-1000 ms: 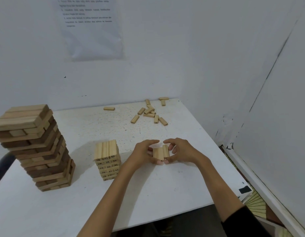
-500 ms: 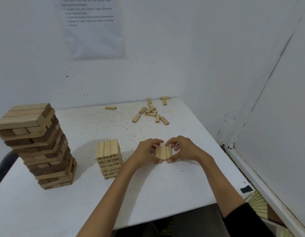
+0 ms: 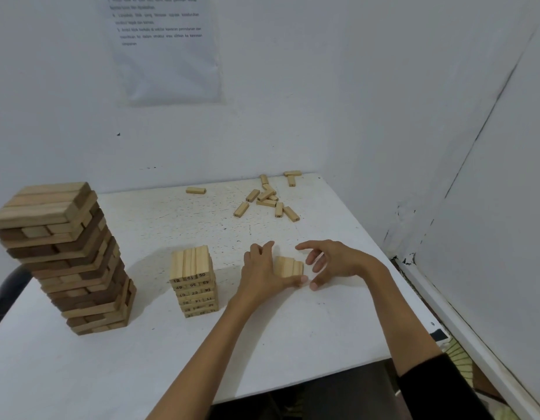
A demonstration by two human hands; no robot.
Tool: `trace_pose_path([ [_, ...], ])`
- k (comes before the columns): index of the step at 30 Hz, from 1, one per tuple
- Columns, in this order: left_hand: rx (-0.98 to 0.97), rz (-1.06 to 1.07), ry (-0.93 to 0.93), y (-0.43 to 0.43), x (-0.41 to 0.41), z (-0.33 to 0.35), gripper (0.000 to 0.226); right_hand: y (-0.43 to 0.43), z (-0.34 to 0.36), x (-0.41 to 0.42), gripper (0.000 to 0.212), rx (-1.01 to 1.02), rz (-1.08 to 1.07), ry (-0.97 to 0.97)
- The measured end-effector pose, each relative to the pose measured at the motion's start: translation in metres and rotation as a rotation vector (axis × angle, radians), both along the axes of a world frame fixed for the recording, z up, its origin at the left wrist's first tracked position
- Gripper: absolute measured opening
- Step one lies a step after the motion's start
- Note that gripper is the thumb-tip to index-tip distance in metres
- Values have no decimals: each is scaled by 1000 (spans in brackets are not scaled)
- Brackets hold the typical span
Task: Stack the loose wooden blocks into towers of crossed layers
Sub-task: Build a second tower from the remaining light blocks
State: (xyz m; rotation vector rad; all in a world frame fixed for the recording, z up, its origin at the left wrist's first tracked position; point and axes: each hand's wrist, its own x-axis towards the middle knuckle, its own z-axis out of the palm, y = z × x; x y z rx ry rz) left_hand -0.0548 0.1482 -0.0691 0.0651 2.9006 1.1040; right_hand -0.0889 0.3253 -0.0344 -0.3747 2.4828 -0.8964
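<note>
Head view, and the left hand (image 3: 262, 275) is flat against the left side of a low row of blocks (image 3: 288, 266), fingers straight and pointing up the table (image 3: 338, 338), thumb stretched along the row's near edge. It steadies, it does not grasp. The right hand (image 3: 335, 262) hovers just beside the row's right end, not touching, fingers spread wide and loosely bent, nothing in it.

That row looks like three blocks side by side, lying flat between the two hands, long axes seemingly running away from the person. It reads as the base layer of a new tower, so the next layer would have to lie crosswise, left to right.

Supply for that sits farther out: the loose blocks (image 3: 268, 199) are scattered near the far edge, well beyond both hands and slightly right of the row, so the free right hand looks better placed to reach. One stray block (image 3: 196, 190) lies off to their left.

Left of the hands stands the short numbered tower (image 3: 194, 281); at the table's left end, the tall tower (image 3: 62, 256).
</note>
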Motion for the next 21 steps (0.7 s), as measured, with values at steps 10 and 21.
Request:
trace_pose_path([
  [10,-51,-160,-24,-2,-13,-1,91,0,-5,-8,65,-9,-6,96],
  [21,141,-87,0,-12,-5,-5,97,-11,-7,-1,60,-38,-83,120],
])
